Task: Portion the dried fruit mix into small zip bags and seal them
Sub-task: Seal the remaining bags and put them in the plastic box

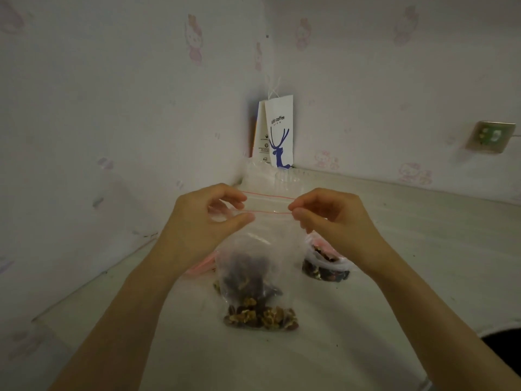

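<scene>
A small clear zip bag [262, 249] with a red zip line hangs above the table, holding dried fruit and nuts at its bottom. My left hand [203, 221] pinches the left end of its mouth between thumb and fingers. My right hand [329, 215] pinches the right end. The mouth stands open, its two red lines apart. Behind the bag's lower right sits a larger bag of dried fruit mix [324, 263], its rim rolled down. A pink-edged stack of zip bags [201, 265] shows partly behind my left wrist.
The white table [394, 292] fills a wall corner. A white paper coffee bag with a blue deer [277, 134] stands in the corner, with clear plastic packaging [265, 176] in front of it. A wall socket [489, 139] is at the right.
</scene>
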